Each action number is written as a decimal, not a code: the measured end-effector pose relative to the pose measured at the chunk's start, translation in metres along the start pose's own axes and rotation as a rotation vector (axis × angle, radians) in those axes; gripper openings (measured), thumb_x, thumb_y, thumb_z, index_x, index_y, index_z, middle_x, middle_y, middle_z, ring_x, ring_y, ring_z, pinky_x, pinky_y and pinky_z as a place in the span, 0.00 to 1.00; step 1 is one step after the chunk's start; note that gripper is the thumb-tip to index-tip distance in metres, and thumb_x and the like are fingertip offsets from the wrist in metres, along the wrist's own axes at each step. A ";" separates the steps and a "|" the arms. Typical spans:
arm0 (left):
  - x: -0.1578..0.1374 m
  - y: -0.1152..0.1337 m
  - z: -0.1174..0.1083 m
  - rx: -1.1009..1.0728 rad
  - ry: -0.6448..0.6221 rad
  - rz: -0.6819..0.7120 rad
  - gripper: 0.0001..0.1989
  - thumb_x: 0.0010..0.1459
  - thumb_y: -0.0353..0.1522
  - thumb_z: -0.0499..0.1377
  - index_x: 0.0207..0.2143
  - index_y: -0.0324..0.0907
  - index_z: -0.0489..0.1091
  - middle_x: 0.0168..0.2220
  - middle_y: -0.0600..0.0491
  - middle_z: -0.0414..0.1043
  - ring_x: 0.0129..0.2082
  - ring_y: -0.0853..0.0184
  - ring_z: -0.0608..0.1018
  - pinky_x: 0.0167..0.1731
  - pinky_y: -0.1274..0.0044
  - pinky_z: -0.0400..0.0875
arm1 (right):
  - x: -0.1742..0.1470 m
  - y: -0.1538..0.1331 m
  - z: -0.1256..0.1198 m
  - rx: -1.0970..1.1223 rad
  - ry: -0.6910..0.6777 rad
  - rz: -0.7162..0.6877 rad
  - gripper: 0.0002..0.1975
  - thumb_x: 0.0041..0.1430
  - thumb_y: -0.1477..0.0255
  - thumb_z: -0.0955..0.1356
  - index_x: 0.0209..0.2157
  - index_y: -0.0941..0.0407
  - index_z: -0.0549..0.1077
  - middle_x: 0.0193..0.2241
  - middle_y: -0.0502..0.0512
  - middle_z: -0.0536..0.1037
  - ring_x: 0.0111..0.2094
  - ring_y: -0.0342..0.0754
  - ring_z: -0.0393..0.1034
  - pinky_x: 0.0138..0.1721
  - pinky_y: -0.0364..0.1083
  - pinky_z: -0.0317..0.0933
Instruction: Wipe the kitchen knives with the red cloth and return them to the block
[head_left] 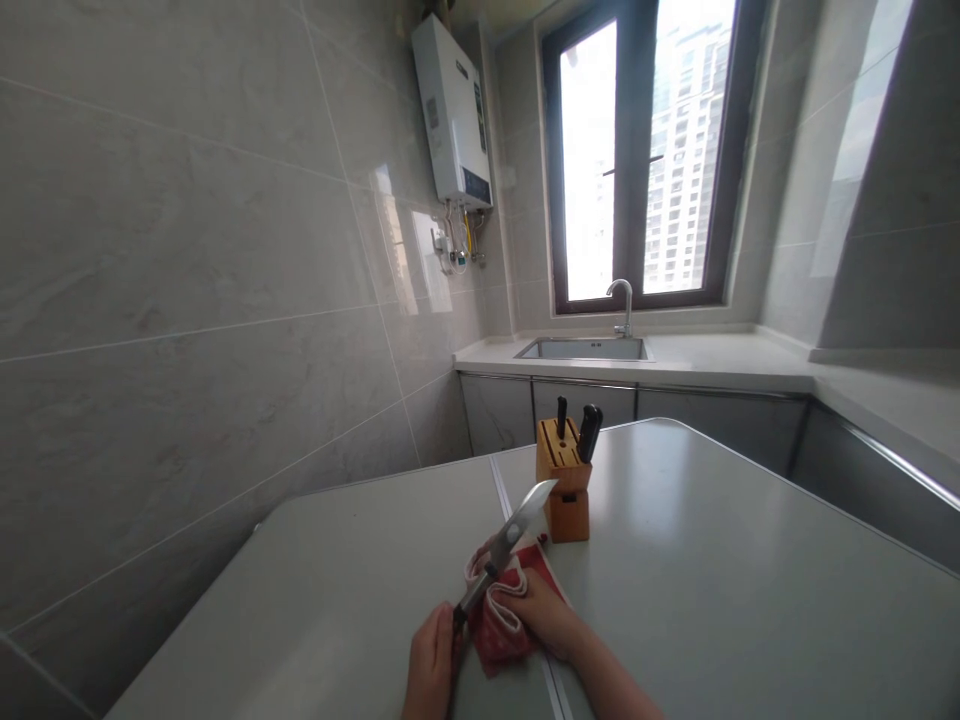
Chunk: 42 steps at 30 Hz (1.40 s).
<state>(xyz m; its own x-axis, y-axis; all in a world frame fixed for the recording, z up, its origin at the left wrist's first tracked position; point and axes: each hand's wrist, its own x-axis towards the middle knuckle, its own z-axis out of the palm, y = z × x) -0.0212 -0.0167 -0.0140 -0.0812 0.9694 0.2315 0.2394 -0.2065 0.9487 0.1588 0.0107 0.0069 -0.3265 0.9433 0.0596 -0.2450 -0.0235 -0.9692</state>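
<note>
My left hand (433, 657) is closed around the black handle end of a kitchen knife (527, 510). The blade slants up and to the right, its tip close to the wooden knife block (564, 465). A red cloth with white edging (504, 640) is bunched in my right hand (541, 610), up against the knife near the base of its blade. Part of the cloth hangs below the knife. My right fingertips are partly hidden in its folds.
Two black-handled tools (590, 432) stand in the knife block. The pale table (360, 580) has a seam down its middle. Beyond it are a counter (720, 352) with a sink (585, 348) and a faucet (624, 305). A tiled wall (225, 250) runs along the left.
</note>
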 end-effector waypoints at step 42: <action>0.072 0.291 -0.004 0.691 0.031 0.489 0.27 0.60 0.44 0.45 0.16 0.40 0.67 0.14 0.60 0.54 0.15 0.73 0.57 0.19 0.79 0.47 | 0.008 0.015 -0.004 0.098 0.055 -0.037 0.22 0.43 0.60 0.73 0.38 0.61 0.75 0.36 0.62 0.79 0.39 0.55 0.73 0.43 0.53 0.62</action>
<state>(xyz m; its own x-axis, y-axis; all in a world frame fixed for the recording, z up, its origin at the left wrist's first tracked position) 0.0390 -0.0073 0.2795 0.1613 0.7857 0.5972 0.7916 -0.4644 0.3972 0.1558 0.0194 -0.0081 -0.2652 0.9609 0.0791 -0.3446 -0.0178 -0.9386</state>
